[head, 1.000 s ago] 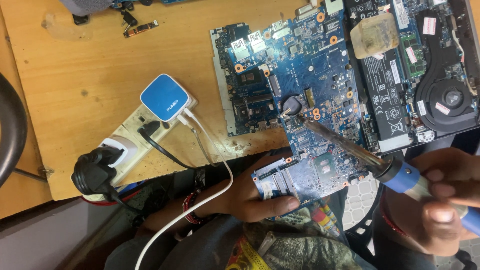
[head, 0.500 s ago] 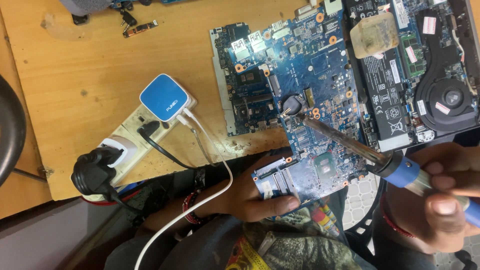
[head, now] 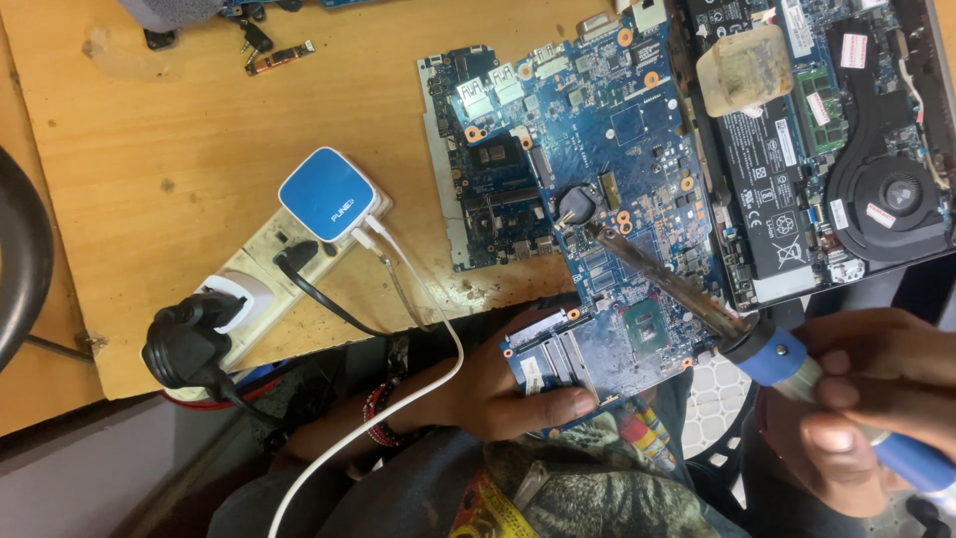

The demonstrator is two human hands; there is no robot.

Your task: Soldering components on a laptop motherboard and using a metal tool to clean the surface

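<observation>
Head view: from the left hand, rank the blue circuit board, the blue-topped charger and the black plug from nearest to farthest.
Measured from the left hand:
1. Blue circuit board: the hand grips its near corner, at the desk's front edge.
2. Blue-topped charger: up and to the left, plugged into the power strip.
3. Black plug: far left, at the strip's end over the desk edge.
</observation>
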